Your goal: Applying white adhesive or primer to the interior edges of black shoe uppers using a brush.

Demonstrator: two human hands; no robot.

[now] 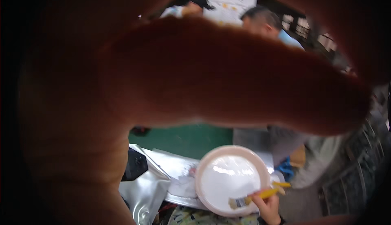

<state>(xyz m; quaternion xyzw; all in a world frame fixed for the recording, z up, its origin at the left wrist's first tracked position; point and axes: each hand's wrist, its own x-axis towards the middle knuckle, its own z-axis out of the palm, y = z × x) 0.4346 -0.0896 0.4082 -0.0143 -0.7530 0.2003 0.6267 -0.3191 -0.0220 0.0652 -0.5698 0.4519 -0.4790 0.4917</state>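
Note:
My left hand (pixel 195 82) is very close to the camera, dark and blurred, and covers much of the view. One finger stretches across the middle to the right, with a gap between it and the hand's upper part. At the lower right, my right hand (pixel 269 209) grips a paintbrush (pixel 266 193) by its yellow handle. The brush's pale bristles point left, over a round pale pink basin (pixel 202 186). Inside the basin is a glossy white liquid (pixel 230 178). Whether the bristles touch the liquid, I cannot tell.
A silver bag (pixel 148 192) with a black object (pixel 135 164) on it lies left of the basin. Behind is a green surface (pixel 183 139). Two people are beyond my left hand, near a white board (pixel 232 1). Dark racks (pixel 346 188) stand at the right.

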